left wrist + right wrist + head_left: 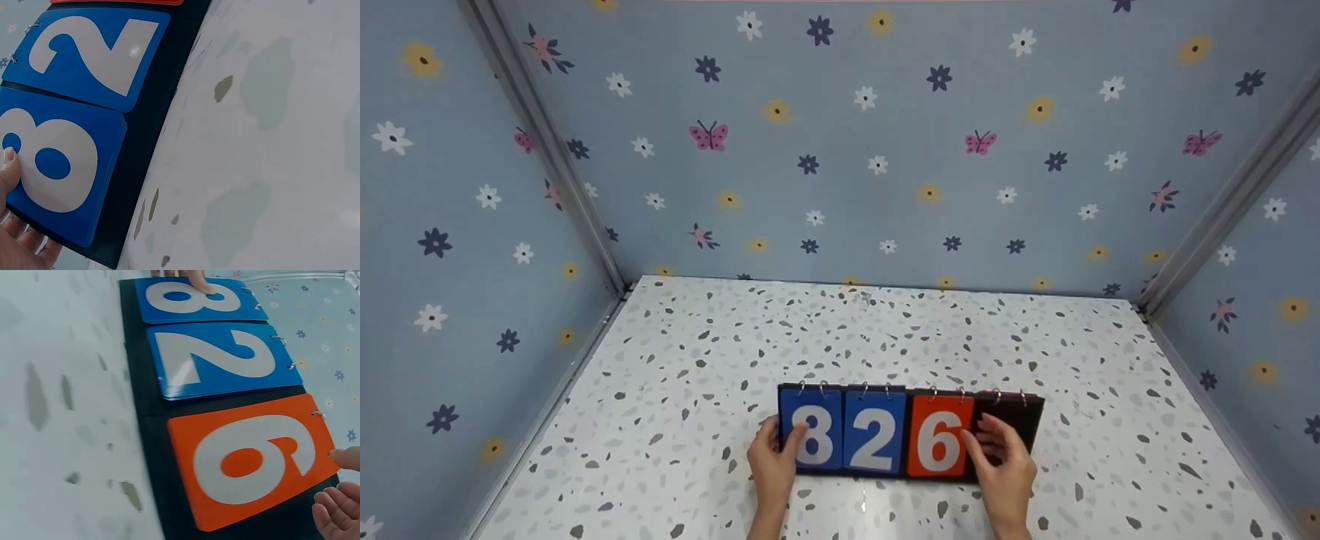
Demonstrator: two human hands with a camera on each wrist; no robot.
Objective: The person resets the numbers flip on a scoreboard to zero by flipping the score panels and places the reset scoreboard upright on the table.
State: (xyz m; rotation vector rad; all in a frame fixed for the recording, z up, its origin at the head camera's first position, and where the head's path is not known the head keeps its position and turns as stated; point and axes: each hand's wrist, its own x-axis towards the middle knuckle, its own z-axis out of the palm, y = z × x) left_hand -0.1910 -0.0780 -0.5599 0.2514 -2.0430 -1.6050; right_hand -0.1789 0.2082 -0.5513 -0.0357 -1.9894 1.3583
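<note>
A black flip scoreboard (905,431) leans back on the table, its front facing me. Ringed cards hang from its top edge: a blue 8 (812,427), a blue 2 (874,430) and an orange-red 6 (940,436). At the right end the black backing shows under its rings. My left hand (772,451) grips the left end, thumb over the 8 and fingers behind the board. The thumb of my right hand (1006,466) touches the right edge of the 6 card. Its other fingers (337,509) are bent loosely beside the card, apart from the thumb.
The board stands on a white speckled tabletop (735,330). Blue flowered panels (877,135) rise behind and at both sides, joined by grey metal posts (547,142) at the corners.
</note>
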